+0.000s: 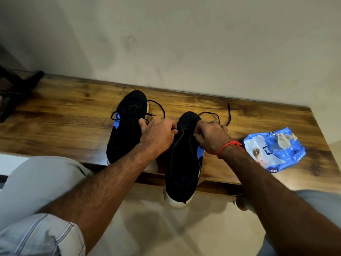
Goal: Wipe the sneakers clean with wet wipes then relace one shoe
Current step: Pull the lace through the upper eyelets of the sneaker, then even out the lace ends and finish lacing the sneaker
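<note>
A home setting is suggested, likely an entryway or room corner. A low wooden bench [64, 115] is set against a plain plastered wall [184, 43], with a pale tiled floor [147, 228] seen below the bench's front edge.

A wooden table [60, 115] with a dark-stained, streaky grain runs left to right against a pale wall, its far edge touching the wall and its near edge overhanging a light floor [147, 228]. Near the middle lies the left sneaker [125, 130], black with a blue side patch, toe pointing far, its lace loose on the wood. Just beside it to the right lies the right sneaker [184, 163], also black, its white-soled heel jutting past the near edge. Farther right, near that edge, lies a crumpled blue wet wipes pack [275, 150].
</note>
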Action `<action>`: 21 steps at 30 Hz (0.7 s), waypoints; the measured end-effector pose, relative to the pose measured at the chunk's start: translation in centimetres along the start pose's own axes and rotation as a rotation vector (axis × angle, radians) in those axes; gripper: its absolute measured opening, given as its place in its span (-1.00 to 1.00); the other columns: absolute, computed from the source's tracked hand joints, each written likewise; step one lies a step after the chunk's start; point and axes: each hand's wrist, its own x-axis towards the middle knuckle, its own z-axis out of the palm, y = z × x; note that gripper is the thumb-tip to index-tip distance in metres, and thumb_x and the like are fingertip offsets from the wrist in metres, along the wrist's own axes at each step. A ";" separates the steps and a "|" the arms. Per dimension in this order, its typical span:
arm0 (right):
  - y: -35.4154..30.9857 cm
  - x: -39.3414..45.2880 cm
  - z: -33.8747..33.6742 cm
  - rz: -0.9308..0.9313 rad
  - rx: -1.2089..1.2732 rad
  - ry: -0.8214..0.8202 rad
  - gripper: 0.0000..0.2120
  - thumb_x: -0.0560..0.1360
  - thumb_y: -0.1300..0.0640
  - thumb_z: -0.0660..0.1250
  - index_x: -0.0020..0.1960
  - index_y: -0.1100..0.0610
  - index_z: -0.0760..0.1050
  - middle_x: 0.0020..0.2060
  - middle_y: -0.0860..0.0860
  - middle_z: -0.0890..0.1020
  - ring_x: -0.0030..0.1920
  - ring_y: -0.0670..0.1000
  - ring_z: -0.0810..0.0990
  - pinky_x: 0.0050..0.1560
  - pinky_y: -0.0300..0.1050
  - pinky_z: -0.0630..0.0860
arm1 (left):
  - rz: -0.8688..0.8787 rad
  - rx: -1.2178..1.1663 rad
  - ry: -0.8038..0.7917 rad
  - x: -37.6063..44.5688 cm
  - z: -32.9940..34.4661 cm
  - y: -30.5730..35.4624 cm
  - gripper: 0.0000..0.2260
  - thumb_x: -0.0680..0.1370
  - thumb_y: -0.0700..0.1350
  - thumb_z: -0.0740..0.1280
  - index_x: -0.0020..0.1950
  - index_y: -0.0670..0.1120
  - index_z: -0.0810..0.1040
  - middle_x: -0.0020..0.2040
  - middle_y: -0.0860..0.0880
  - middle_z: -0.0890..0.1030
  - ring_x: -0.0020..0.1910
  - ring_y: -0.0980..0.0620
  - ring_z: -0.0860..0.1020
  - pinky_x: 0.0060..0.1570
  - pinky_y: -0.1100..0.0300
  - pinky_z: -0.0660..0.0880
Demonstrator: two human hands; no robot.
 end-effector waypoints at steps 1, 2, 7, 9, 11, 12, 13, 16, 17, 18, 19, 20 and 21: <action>-0.1 0.1 0.1 -0.001 -0.003 -0.001 -0.93 0.57 0.02 0.23 0.00 0.00 0.39 -0.04 -0.01 0.56 0.21 0.12 0.38 0.26 0.21 0.28 | 0.008 -0.008 0.018 0.0 0.1 0.0 -0.89 0.63 0.10 0.31 0.08 0.15 0.60 0.03 0.11 0.63 0.25 0.00 0.45 0.29 -0.18 0.19; -0.1 0.2 0.3 -0.006 -0.004 0.001 -0.93 0.56 0.02 0.25 -0.01 0.00 0.39 -0.08 -0.01 0.55 0.19 0.11 0.37 0.25 0.21 0.29 | 0.010 -0.022 0.030 0.1 0.1 0.0 -0.89 0.63 0.10 0.31 0.06 0.15 0.61 0.00 0.13 0.63 0.21 0.03 0.47 0.29 -0.17 0.20; -0.4 0.6 0.4 0.010 0.078 -0.002 -0.91 0.52 0.03 0.30 -0.07 0.00 0.40 -0.19 -0.06 0.54 0.06 0.07 0.42 0.19 0.15 0.27 | -0.010 -0.092 0.032 0.8 -0.2 0.3 -0.89 0.61 0.11 0.34 0.03 0.15 0.65 -0.02 0.13 0.65 0.12 0.05 0.53 0.26 -0.08 0.26; -0.3 0.9 0.0 0.067 0.161 0.025 -0.89 0.48 0.01 0.35 -0.15 -0.02 0.44 -0.24 -0.10 0.55 -0.03 0.04 0.49 0.16 0.14 0.38 | -0.015 -0.146 0.033 1.1 -0.2 0.4 -0.88 0.61 0.09 0.36 0.06 0.13 0.67 0.01 0.11 0.67 0.13 0.04 0.55 0.29 -0.06 0.31; -0.2 1.3 -0.9 0.141 0.286 0.065 -0.86 0.44 0.00 0.40 -0.22 -0.02 0.47 -0.25 -0.10 0.58 -0.09 0.04 0.57 0.09 0.15 0.52 | -0.018 -0.252 0.062 1.5 -0.5 0.7 -0.87 0.61 0.05 0.37 0.06 0.09 0.70 0.00 0.10 0.69 0.08 0.06 0.58 0.28 -0.04 0.44; -0.1 1.5 -1.4 0.173 0.343 0.081 -0.87 0.43 0.00 0.42 -0.22 0.00 0.49 -0.24 -0.07 0.60 -0.10 0.05 0.60 0.04 0.13 0.56 | -0.015 -0.309 0.080 1.8 -1.0 0.9 -0.87 0.62 0.02 0.37 0.07 0.04 0.71 -0.01 0.08 0.69 0.04 0.08 0.59 0.22 0.01 0.51; 0.0 1.6 -2.1 0.194 0.394 0.092 -0.88 0.43 0.01 0.42 -0.20 0.02 0.52 -0.23 -0.03 0.63 -0.11 0.06 0.62 0.00 0.08 0.58 | -0.012 -0.353 0.092 2.0 -1.8 1.1 -0.86 0.62 -0.02 0.38 0.07 -0.01 0.71 -0.01 0.05 0.69 0.01 0.10 0.60 0.15 0.11 0.54; 0.2 1.5 -4.3 0.208 0.533 0.121 -0.88 0.46 0.08 0.42 -0.13 0.14 0.57 -0.16 0.09 0.68 -0.08 0.09 0.64 -0.05 0.01 0.57 | 0.002 -0.400 0.101 2.4 -4.3 1.8 -0.84 0.63 -0.06 0.38 0.09 -0.08 0.71 -0.04 0.09 0.66 -0.09 0.19 0.57 -0.04 0.33 0.44; 0.2 1.3 -4.9 0.203 0.570 0.140 -0.88 0.47 0.11 0.41 -0.11 0.17 0.58 -0.14 0.12 0.69 -0.08 0.10 0.65 -0.04 0.02 0.58 | 0.005 -0.407 0.100 2.5 -5.0 1.9 -0.85 0.62 -0.05 0.38 0.08 -0.07 0.71 -0.07 0.11 0.65 -0.17 0.25 0.55 -0.11 0.37 0.43; 0.1 1.1 -5.6 0.197 0.603 0.175 -0.88 0.47 0.14 0.40 -0.10 0.20 0.59 -0.14 0.14 0.69 -0.09 0.11 0.65 -0.02 0.03 0.58 | 0.011 -0.418 0.103 2.5 -5.7 2.0 -0.86 0.62 -0.04 0.39 0.05 -0.06 0.71 -0.08 0.11 0.66 -0.24 0.30 0.52 -0.18 0.40 0.43; 0.1 0.9 -6.2 0.195 0.632 0.209 -0.89 0.47 0.16 0.40 -0.11 0.21 0.59 -0.16 0.15 0.69 -0.13 0.10 0.64 -0.03 0.04 0.58 | 0.011 -0.433 0.107 2.6 -6.3 2.0 -0.87 0.62 -0.04 0.39 0.02 -0.05 0.71 -0.07 0.11 0.68 -0.25 0.33 0.51 -0.20 0.42 0.44; -0.1 0.8 -7.0 0.196 0.660 0.239 -0.91 0.47 0.17 0.40 -0.13 0.20 0.58 -0.20 0.14 0.68 -0.19 0.06 0.61 -0.06 0.03 0.56 | 0.009 -0.446 0.115 2.6 -7.2 2.0 -0.87 0.61 -0.04 0.40 -0.02 -0.05 0.72 -0.07 0.11 0.68 -0.25 0.35 0.51 -0.21 0.45 0.44; -0.1 0.6 -7.8 0.193 0.685 0.257 -0.93 0.47 0.18 0.40 -0.15 0.19 0.57 -0.25 0.10 0.66 -0.25 0.00 0.57 -0.12 -0.02 0.53 | 0.005 -0.454 0.118 2.6 -7.8 2.1 -0.86 0.61 -0.03 0.40 -0.04 -0.05 0.72 -0.09 0.12 0.68 -0.28 0.36 0.51 -0.27 0.50 0.41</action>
